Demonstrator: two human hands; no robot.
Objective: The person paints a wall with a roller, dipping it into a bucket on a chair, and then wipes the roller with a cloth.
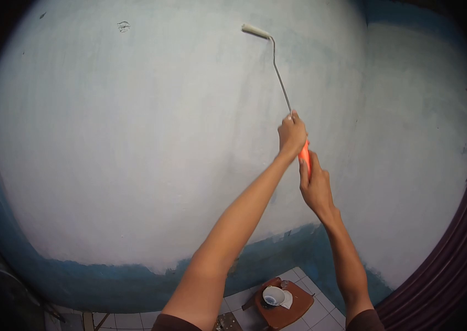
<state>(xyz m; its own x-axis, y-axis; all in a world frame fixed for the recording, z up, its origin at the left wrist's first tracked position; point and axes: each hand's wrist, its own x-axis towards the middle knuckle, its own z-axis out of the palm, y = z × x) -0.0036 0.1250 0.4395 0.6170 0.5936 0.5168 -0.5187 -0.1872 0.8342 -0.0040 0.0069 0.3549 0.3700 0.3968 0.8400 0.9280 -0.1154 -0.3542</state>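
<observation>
High on the whitewashed, blue-based wall [134, 138]: mid-stroke, 2 hands clamped on the orange-handled, wire-framed paint roller [255, 31] — left hand [292, 134] uppermost, right hand [315, 187] below, apparently gripping. Next, likely steady downward pull.

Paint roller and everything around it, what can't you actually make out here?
Head view:
- Orange handle of the paint roller: mostly hidden by the left hand and right hand.
- White cup on the brown stool: too small to see its contents.
- Frame corners: blacked out by the lens edge.
</observation>
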